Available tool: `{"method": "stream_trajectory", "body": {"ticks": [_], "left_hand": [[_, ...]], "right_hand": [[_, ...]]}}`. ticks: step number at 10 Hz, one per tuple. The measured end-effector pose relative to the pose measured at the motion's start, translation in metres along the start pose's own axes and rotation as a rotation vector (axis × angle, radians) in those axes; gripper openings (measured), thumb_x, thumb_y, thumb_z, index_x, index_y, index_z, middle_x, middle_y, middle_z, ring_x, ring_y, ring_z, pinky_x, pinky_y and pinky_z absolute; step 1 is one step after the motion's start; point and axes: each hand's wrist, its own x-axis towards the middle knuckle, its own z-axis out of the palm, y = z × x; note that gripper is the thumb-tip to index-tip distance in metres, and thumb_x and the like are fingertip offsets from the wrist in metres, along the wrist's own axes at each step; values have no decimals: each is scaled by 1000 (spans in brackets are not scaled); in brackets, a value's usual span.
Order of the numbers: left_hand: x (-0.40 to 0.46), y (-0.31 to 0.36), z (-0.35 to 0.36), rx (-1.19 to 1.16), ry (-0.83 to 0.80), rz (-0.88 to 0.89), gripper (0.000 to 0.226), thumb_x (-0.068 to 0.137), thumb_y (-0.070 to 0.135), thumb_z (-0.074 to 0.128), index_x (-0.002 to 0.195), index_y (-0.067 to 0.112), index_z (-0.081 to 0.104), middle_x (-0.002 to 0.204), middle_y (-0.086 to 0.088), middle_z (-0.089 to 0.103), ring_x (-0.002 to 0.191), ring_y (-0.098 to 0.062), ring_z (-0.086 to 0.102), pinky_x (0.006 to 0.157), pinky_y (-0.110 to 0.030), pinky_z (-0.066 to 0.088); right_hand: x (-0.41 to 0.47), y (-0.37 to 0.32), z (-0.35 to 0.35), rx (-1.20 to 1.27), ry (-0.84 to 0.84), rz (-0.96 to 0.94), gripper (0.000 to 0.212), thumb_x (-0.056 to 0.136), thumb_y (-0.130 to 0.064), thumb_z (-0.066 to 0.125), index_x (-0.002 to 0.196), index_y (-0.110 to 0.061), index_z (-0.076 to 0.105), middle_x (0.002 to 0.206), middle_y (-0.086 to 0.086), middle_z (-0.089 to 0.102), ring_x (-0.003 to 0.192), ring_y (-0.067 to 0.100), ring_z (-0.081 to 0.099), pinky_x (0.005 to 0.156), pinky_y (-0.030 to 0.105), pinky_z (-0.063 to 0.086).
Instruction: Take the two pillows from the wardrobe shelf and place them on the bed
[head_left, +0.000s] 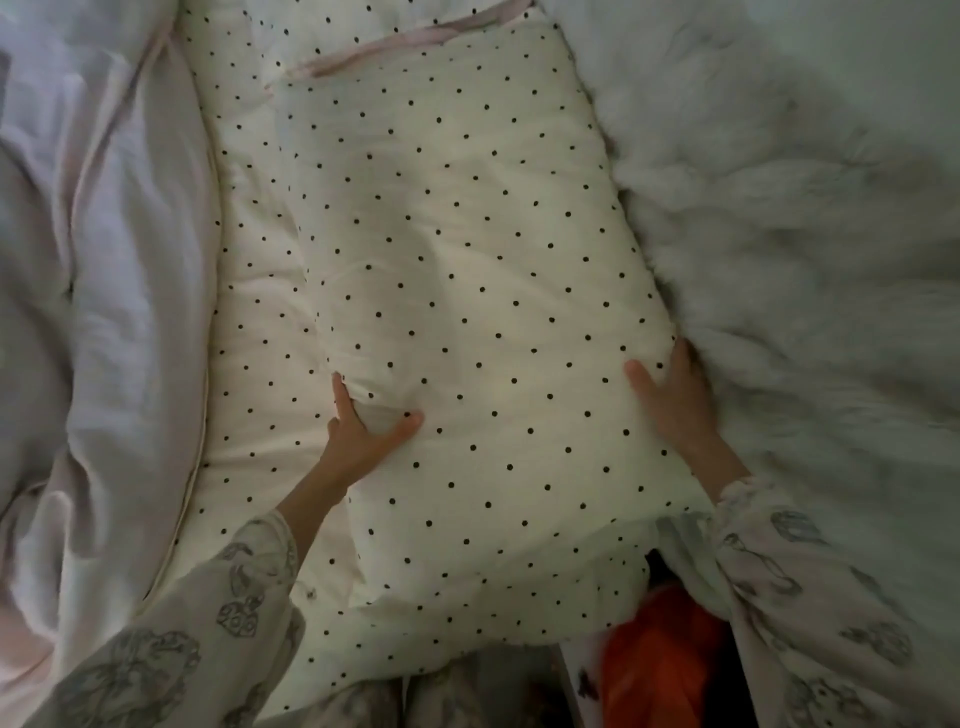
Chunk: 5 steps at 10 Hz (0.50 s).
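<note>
A cream pillow with small black dots (467, 270) lies on top of a second dotted pillow (249, 332), which shows along its left side and at the top. Both rest on the bed. My left hand (363, 431) pinches a fold of the top pillow's left edge between thumb and fingers. My right hand (675, 395) grips the same pillow's right edge, thumb on top and fingers tucked under the side. Both arms wear pale patterned sleeves.
A rumpled white duvet (104, 260) with a pale pink trim lies to the left. A white fluffy blanket (805, 234) covers the bed on the right. Something orange (654, 665) shows at the bottom, below the pillow's near edge.
</note>
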Motion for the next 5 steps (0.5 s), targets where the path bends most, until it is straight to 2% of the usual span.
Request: {"method": "stream_trajectory", "body": {"ticks": [1, 2, 3, 4, 5], "left_hand": [[-6, 7, 9, 225, 123, 40, 120, 66, 58, 72, 143, 35, -17, 156, -14, -8, 142, -38, 11, 112, -55, 22], [-19, 11, 21, 686, 247, 306, 88, 82, 61, 49, 143, 41, -11, 156, -6, -21, 143, -37, -11, 108, -69, 11], [-30, 5, 36, 985, 153, 543, 80, 83, 66, 39, 143, 43, -8, 155, -3, -25, 139, -32, -28, 106, -69, -1], [-37, 0, 51, 1130, 45, 569, 85, 76, 76, 35, 143, 45, -7, 155, -1, -26, 139, -31, -28, 105, -71, -2], [-33, -1, 55, 1154, 16, 519, 88, 73, 79, 35, 142, 46, -7, 154, 1, -29, 139, -31, -29, 105, -72, -3]], "right_hand": [[-32, -4, 10, -263, 112, -90, 65, 95, -41, 36, 149, -15, 11, 156, 19, 14, 140, 39, 21, 111, 57, 21], [-67, 1, 21, -407, 85, -186, 60, 97, -43, 31, 150, -24, 9, 159, 15, 5, 144, 37, 8, 110, 63, 13], [-90, 6, 25, -446, -13, -154, 61, 96, -46, 27, 150, -27, 4, 159, 12, -2, 146, 34, -1, 110, 64, 8], [-100, 1, 19, -388, -150, -118, 62, 96, -46, 29, 149, -29, 2, 159, 6, -13, 145, 29, -11, 113, 60, 3], [-90, -22, -23, -107, -325, -16, 59, 96, -46, 35, 149, -26, 16, 160, 1, -2, 146, 23, -3, 116, 47, 6]]}}
